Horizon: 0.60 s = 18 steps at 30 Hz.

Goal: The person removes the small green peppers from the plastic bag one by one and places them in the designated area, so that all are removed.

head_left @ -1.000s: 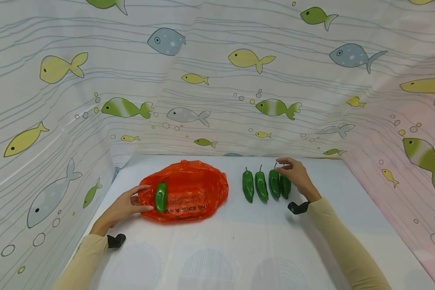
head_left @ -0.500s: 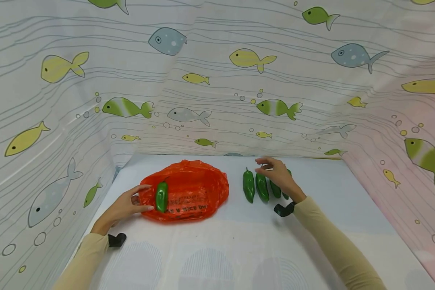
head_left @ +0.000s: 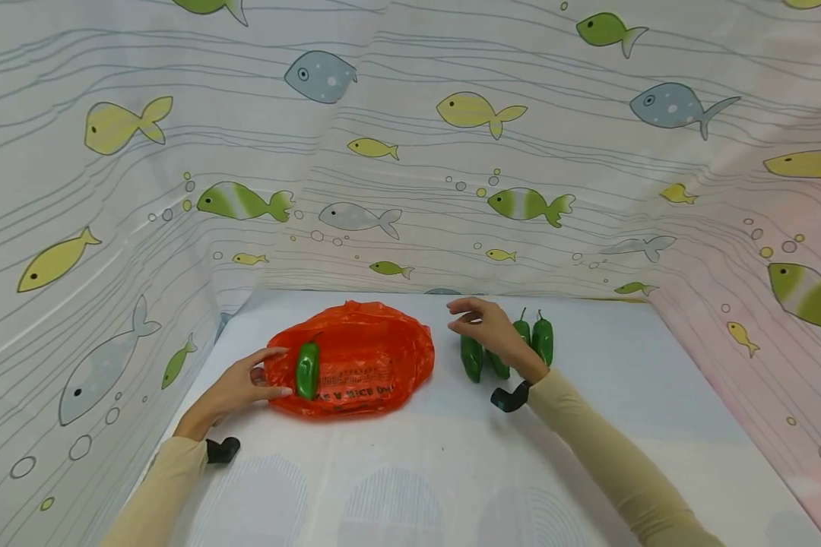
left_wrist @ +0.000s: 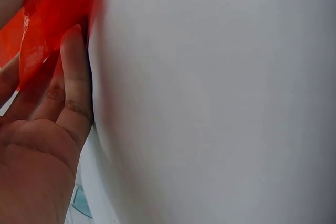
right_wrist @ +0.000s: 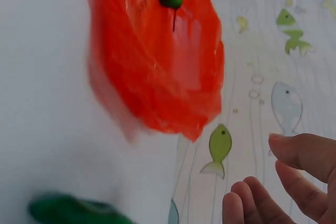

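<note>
A red plastic bag lies spread in a rounded shape at the left, with dark lettering. One green chili pepper lies upright in this view on its left part. My left hand is at the bag's left edge, thumb and fingers spread apart; in the left wrist view its fingers lie straight against the red film. Between the bag and the wall of peppers' right end, my right hand passes over a row of green chili peppers, partly covering them. Nothing is between its thumb and fingers.
A white table with pale printed shapes lies under everything. Fish-patterned sheets rise at the back and both sides. A black wrist camera sits on the right wrist, another on the left.
My right hand has swept left along the row of peppers, from the rightmost one to beyond the leftmost. My left hand, the bag and the peppers have stayed in place.
</note>
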Motion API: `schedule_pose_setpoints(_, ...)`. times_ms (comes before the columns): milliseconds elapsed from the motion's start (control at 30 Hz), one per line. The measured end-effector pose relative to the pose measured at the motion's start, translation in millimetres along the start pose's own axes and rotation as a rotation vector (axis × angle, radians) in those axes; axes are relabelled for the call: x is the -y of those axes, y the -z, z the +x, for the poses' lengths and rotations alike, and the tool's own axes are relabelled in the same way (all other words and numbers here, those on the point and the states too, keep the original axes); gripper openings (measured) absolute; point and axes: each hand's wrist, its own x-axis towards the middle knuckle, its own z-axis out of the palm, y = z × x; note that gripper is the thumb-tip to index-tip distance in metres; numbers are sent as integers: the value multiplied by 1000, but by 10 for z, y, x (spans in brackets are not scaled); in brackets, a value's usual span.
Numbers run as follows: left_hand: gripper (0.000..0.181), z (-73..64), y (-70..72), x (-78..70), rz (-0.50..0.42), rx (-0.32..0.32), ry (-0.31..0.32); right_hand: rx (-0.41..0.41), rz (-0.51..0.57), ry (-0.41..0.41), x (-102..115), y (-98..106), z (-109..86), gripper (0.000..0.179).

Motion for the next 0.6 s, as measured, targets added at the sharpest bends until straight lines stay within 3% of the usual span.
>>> schedule_pose_setpoints(600, 84, -10, 21, -25, 0, 19, -16, 169, 50, 115, 362, -735, 201, 40)
